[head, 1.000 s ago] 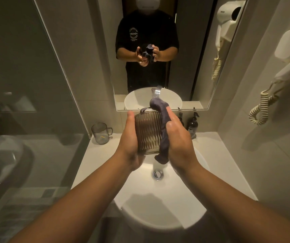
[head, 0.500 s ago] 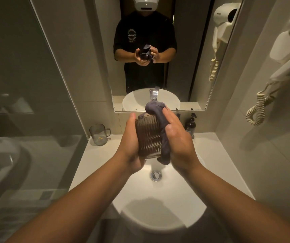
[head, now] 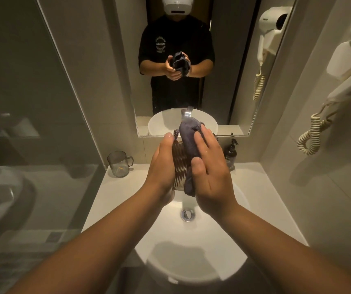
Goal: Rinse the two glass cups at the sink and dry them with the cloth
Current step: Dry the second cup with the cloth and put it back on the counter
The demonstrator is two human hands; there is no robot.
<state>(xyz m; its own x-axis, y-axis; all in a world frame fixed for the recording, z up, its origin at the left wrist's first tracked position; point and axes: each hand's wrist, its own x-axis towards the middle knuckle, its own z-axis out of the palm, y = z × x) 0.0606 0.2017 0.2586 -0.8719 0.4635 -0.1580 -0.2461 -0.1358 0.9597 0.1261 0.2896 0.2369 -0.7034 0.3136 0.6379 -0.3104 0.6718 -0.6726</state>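
The left hand (head: 161,166) is curled round the ribbed glass cup (head: 179,164), holding it above the sink (head: 191,234), while the right hand (head: 209,172) presses the grey cloth (head: 189,143) against the cup's right side, thumb and fingers lying over the fabric and clamping it to the glass. The cloth is draped over the cup's rim at 12 o'clock and hangs down past its base at 6 o'clock. Directly below, at 6 o'clock from the cup, sits the drain (head: 186,214); behind the cloth at 12 o'clock the tap (head: 186,114) pokes up, with no water visibly running. Well apart at 9 o'clock, the second glass cup (head: 119,164), a handled one, stands on the counter (head: 115,187); whether it is rinsed or dried cannot be told. A dark pump bottle (head: 230,154) stands at 3 o'clock. Judging from this, the ribbed cup is past rinsing and midway through drying; the other may remain. Compared with a second ago, the right hand's fingers have spread flatter and higher over the cloth, covering more of the cup.
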